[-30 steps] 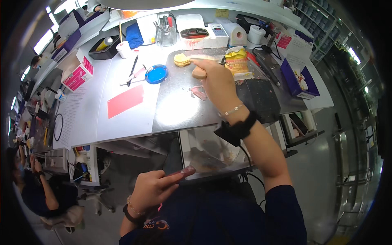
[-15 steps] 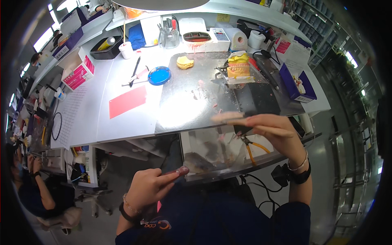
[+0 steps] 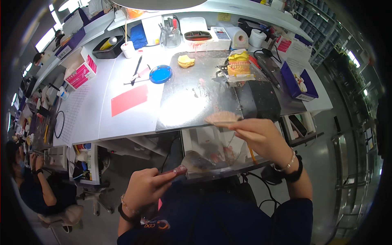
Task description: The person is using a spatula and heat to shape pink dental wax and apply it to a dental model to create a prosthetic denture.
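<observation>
My right hand (image 3: pixel 261 139) is closed on the wooden handle of a brush (image 3: pixel 223 118). The brush's pale bristles hang over the bench's front edge, above an open drawer (image 3: pixel 192 173) with scraps in it. Low at the left of the drawer, my left hand (image 3: pixel 145 185) is closed with a short dark-red piece (image 3: pixel 179 170) sticking out past its fingertips; its kind cannot be made out. Beyond both hands, a dental model (image 3: pixel 238 67) with pink gum and teeth stands on the dark metal plate (image 3: pixel 192 87). Small pink crumbs lie on this plate.
A pink wax sheet (image 3: pixel 130 100), a blue round dish (image 3: pixel 161 74) and a yellow plaster piece (image 3: pixel 186 61) lie across the bench. A purple box (image 3: pixel 300 83) stands at the right edge. Orange-handled pliers (image 3: pixel 252 155) show partly behind my right hand. Another person (image 3: pixel 45 192) sits at far left.
My right hand has swung the brush a little left and down, now covering most of the pliers. My left hand stays nearly in place. The whole view has shifted slightly.
</observation>
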{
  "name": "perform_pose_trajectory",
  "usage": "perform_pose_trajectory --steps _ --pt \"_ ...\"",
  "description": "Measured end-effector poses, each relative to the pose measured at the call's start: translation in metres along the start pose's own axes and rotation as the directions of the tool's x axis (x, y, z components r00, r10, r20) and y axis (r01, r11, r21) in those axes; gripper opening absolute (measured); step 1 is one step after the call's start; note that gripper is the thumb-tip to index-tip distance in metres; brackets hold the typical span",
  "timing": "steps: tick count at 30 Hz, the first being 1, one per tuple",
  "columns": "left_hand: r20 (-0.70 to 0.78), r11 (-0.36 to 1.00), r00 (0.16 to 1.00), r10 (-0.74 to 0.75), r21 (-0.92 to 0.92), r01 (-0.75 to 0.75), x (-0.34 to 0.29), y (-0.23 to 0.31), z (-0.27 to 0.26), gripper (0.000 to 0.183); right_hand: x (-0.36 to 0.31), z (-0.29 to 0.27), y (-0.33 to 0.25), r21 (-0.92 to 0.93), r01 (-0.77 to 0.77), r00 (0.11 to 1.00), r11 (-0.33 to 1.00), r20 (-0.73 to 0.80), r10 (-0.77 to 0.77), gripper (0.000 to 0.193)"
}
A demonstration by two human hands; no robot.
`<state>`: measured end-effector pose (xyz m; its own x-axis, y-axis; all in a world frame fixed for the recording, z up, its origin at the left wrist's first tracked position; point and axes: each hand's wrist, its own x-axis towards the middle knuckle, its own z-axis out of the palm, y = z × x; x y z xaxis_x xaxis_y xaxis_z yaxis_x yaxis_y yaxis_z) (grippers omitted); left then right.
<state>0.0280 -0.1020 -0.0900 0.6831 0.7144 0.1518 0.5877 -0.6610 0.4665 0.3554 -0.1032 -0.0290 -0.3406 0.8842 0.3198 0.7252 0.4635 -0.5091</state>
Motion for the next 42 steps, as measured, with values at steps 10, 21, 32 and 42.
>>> perform_pose_trajectory --steps 10,21,32,42 --pt "-0.073 0.981 0.996 0.055 -0.182 -0.068 0.001 0.008 -0.048 0.033 -0.088 0.033 0.015 -0.177 -0.133 0.990 0.975 -0.077 0.121 0.017" --pt "-0.108 0.912 0.979 0.171 0.394 -0.115 0.063 0.043 -0.042 0.029 -0.094 0.061 0.025 0.135 -0.263 0.942 0.955 -0.177 0.285 0.018" --pt "-0.065 0.929 0.995 0.074 0.367 -0.045 0.112 0.067 -0.052 0.033 -0.088 0.055 0.023 0.279 -0.238 0.929 0.930 -0.214 0.302 0.019" --pt "0.021 0.958 0.993 -0.115 0.266 0.105 0.141 0.064 -0.072 0.032 -0.092 0.045 0.025 0.197 -0.129 0.924 0.972 -0.332 0.190 0.017"
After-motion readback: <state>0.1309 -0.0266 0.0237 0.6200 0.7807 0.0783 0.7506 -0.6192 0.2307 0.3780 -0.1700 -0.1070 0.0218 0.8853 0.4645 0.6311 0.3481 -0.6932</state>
